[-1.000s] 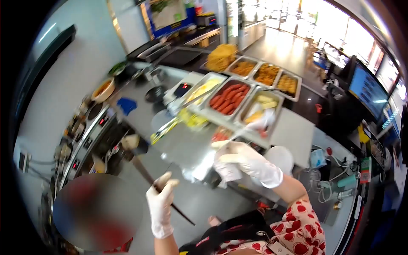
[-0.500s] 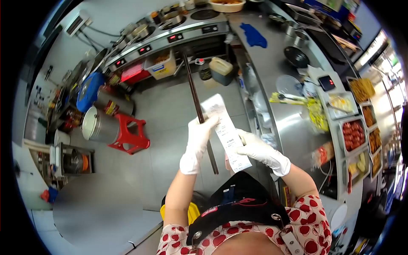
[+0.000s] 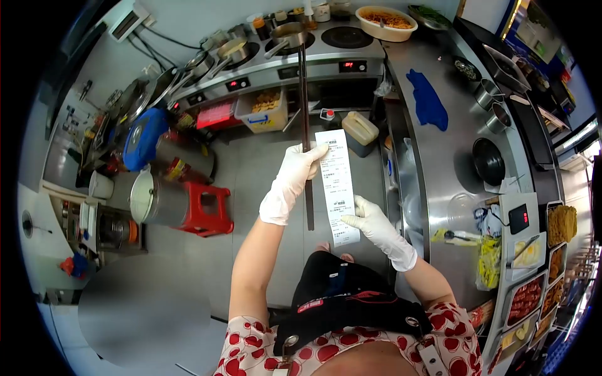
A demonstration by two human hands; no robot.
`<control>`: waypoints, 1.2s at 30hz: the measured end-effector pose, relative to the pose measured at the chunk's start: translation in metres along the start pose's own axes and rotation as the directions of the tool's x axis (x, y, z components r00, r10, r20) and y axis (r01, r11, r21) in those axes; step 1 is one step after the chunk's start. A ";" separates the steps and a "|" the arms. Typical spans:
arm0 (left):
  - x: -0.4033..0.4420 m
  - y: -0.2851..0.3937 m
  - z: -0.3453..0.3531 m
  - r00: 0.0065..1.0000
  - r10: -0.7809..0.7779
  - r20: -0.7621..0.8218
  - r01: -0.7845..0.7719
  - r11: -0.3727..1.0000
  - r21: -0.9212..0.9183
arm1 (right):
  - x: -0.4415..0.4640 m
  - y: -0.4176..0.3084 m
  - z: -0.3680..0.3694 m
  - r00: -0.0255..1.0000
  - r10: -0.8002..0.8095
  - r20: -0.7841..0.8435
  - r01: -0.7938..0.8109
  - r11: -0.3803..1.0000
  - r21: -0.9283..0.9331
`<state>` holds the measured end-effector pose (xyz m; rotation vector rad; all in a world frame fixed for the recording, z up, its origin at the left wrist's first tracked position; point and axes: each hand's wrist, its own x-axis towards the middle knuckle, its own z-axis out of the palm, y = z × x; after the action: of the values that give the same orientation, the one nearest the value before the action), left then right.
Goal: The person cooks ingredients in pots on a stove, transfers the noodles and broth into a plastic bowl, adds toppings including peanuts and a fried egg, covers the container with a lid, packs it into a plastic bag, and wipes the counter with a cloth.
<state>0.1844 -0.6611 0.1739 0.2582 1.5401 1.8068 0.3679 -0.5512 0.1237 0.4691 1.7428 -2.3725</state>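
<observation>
Both hands wear white gloves. My left hand is closed around a pair of long dark chopsticks, which stand nearly upright in view. Its fingertips also pinch the upper left edge of a long printed paper receipt. My right hand grips the receipt's lower right edge between thumb and fingers. The paper hangs flat, its printed side towards me. What its small print says is too fine to read.
Ahead, a stove counter carries a saucepan and other pots. A steel counter along the right bears a blue cloth, a black bowl and food trays. At left, a metal pot adjoins a red stool.
The receipt has swung from slanted to nearly upright, and the chopsticks have straightened too. My right hand has shifted slightly with the paper. The view has tilted up and turned.
</observation>
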 end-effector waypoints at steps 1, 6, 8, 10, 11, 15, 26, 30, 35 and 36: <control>0.020 0.008 0.000 1.000 -0.012 0.013 0.012 1.000 0.017 | 0.015 -0.007 -0.006 1.000 -0.015 -0.022 0.015 1.000 0.027; 0.124 0.027 0.011 0.993 -0.052 0.110 0.039 0.993 0.113 | 0.082 -0.032 -0.042 0.988 -0.048 -0.145 0.054 0.998 0.039; 0.167 0.029 0.016 0.979 -0.082 0.184 0.061 0.991 0.118 | 0.104 -0.045 -0.053 0.970 -0.046 -0.237 0.060 0.997 0.051; 0.208 0.035 0.023 0.959 -0.100 0.265 0.074 0.991 0.107 | 0.126 -0.057 -0.069 0.950 -0.064 -0.305 0.092 0.993 0.076; 0.228 0.038 0.029 0.944 -0.107 0.313 0.080 0.992 0.098 | 0.137 -0.057 -0.078 0.940 -0.084 -0.332 0.123 0.988 0.099; 0.292 0.046 0.076 0.894 -0.147 0.424 0.085 0.983 0.162 | 0.155 -0.075 -0.115 0.873 -0.090 -0.479 0.178 0.974 0.142; 0.402 -0.002 0.315 0.756 -0.200 0.623 -0.121 0.893 0.434 | 0.093 -0.094 -0.266 0.370 -0.253 -0.894 0.218 0.959 -0.182; 0.401 -0.017 0.444 0.561 -0.178 0.809 -0.365 0.823 0.435 | 0.039 -0.087 -0.335 -0.007 -0.427 -0.904 0.107 0.899 -0.425; 0.373 -0.075 0.606 0.279 -0.082 0.957 -0.621 0.744 0.245 | -0.047 -0.082 -0.410 -0.314 -0.459 -0.831 -0.086 0.886 -0.456; 0.362 -0.090 0.632 0.233 -0.060 0.971 -0.641 0.741 0.200 | -0.059 -0.071 -0.427 -0.389 -0.441 -0.809 -0.131 0.895 -0.426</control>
<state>0.3318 0.0578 0.1471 1.7702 1.0143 0.8562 0.4671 -0.1268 0.0916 3.1615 2.6623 -0.9876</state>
